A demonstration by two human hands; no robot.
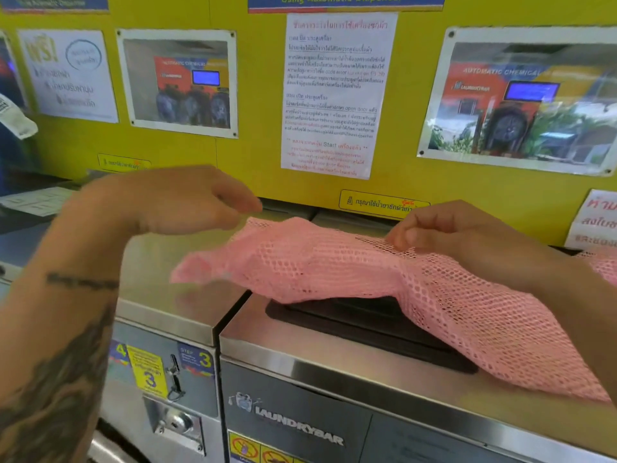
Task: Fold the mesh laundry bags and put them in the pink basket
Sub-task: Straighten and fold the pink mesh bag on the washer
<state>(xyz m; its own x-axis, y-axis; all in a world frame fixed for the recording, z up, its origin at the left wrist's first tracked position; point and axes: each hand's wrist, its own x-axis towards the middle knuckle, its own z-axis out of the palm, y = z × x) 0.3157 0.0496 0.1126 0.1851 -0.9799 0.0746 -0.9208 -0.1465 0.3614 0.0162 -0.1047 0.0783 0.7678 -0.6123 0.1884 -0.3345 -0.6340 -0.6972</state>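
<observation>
pink mesh bag [350, 262] lying draped across the steel top of the washing machine [300, 349], covering part of the black lid panel [367, 325] and trailing off toward the right edge of view. left end of it lifted and rumpled, reaching over the seam toward the neighbouring machine [160, 282]. right hand [447, 228] resting over the far edge of the mesh, wrist angled in from the right, forearm lying across the bag, thumb and fingers closed together and pinching the netting near the top fold. left hand [173, 202] hovering above the bag's left end, palm down, wrist cocked, tattooed forearm rising from the lower left; fingers loosely curled and a little parted, holding nothing, tips just beside the mesh, contact hard to tell through the blur. yellow wall [253, 162] with posted notices standing behind. pink basket out of sight.
</observation>
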